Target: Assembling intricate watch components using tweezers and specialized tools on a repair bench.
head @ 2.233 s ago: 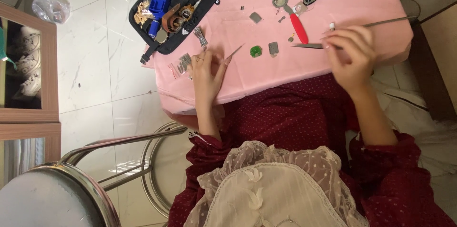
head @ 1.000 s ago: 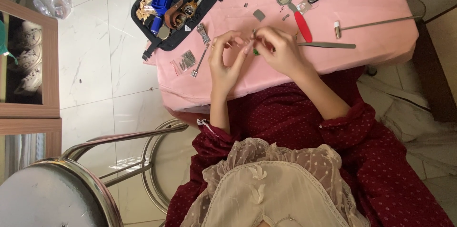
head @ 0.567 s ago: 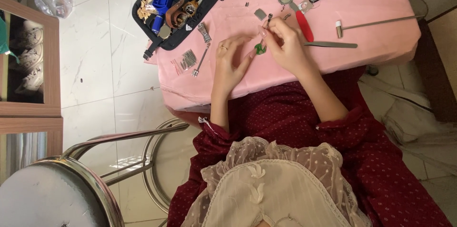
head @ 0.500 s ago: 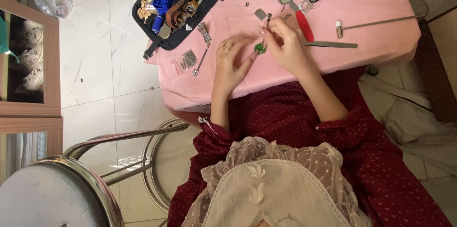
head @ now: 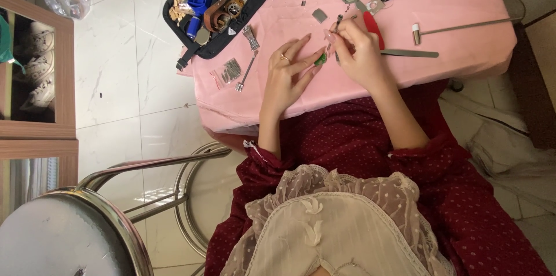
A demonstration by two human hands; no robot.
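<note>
Resting on the pink cloth (head: 457, 50), the left hand (head: 288, 76) lies flat, fingers spread, one fingertip touching the small green part (head: 320, 59). The right hand (head: 360, 53) is pinched shut on a thin tool (head: 336, 24), just beside that part.
</note>
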